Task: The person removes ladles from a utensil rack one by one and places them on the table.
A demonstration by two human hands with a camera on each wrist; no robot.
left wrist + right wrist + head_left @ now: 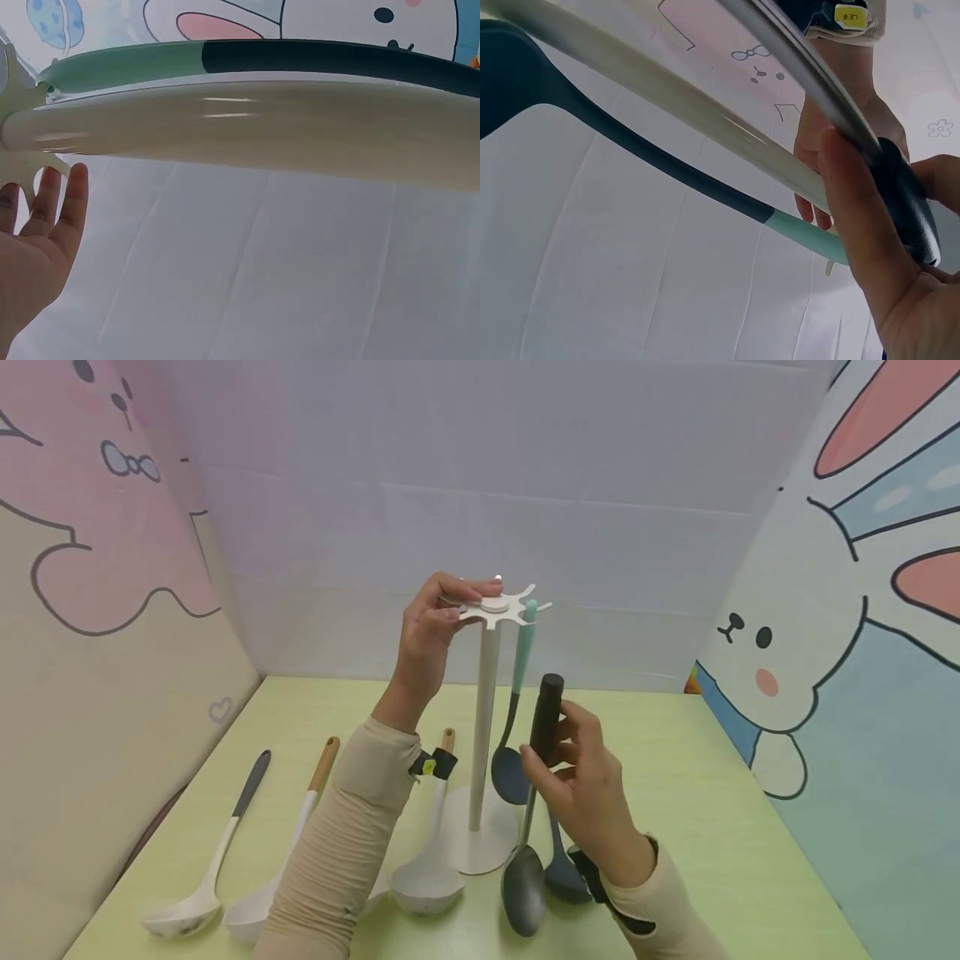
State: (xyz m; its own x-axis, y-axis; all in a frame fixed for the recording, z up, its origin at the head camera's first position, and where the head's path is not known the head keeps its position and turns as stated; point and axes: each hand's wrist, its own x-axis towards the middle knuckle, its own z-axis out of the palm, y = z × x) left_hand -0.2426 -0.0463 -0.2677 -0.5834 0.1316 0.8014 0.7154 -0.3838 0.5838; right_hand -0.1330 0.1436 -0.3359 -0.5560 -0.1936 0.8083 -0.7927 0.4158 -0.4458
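Observation:
A white utensil stand with a hooked top rises from a round base. My left hand grips the edge of its top, thumb and fingers at the hooks; in the left wrist view the fingers of the left hand lie at the hooks beside the pole. A ladle with a mint-green handle and dark bowl hangs from a hook on the right. My right hand pinches the black handle of a metal spoon, held upright, bowl down, in front of the stand.
White ladles, one with a grey handle, others with wooden handles, lie at the left and by the base. A dark blue utensil lies behind the right wrist. Cartoon-printed side walls and a pale back wall enclose the table.

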